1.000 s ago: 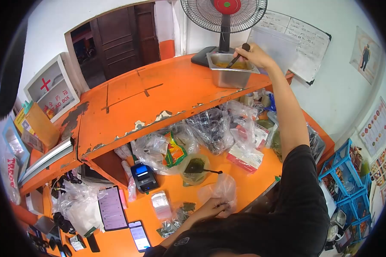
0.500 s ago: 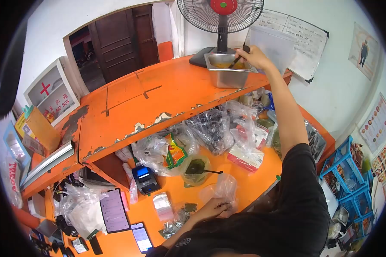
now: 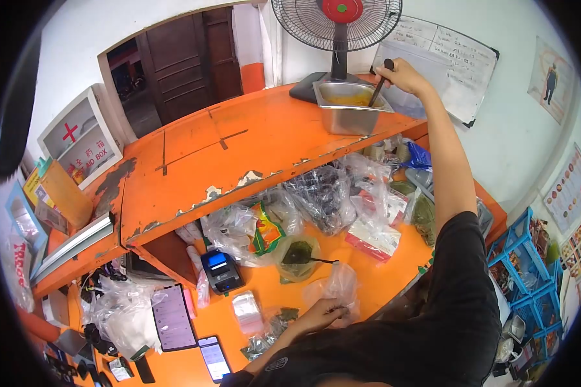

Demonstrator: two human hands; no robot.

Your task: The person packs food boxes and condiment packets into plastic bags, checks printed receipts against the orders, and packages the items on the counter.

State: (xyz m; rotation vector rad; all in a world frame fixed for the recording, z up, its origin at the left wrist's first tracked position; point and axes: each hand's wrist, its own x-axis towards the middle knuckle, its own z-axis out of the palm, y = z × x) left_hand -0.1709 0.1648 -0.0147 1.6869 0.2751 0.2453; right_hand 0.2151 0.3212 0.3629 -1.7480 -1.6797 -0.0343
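Observation:
My right hand, arm stretched far out, is closed around the black handle of a ladle. The ladle's lower end dips into a deep steel pan of yellow-orange food and cannot be seen. That pan sits on the raised orange shelf, near its right end. Down at the lower counter, my left hand has its fingers closed on a clear plastic bag. Just beyond the bag is a translucent tub of dark green contents, with a second black ladle resting in it.
A fan stands behind the pan. Beneath the orange shelf are plastic-wrapped packs and a red-white box. Leftward on the counter lie a card terminal, a stack of small bags, a phone and a tablet.
My right hand has shifted up and right, and the ladle now stands steeper at the pan's right side. The left hand stays on the bag. The view has moved slightly.

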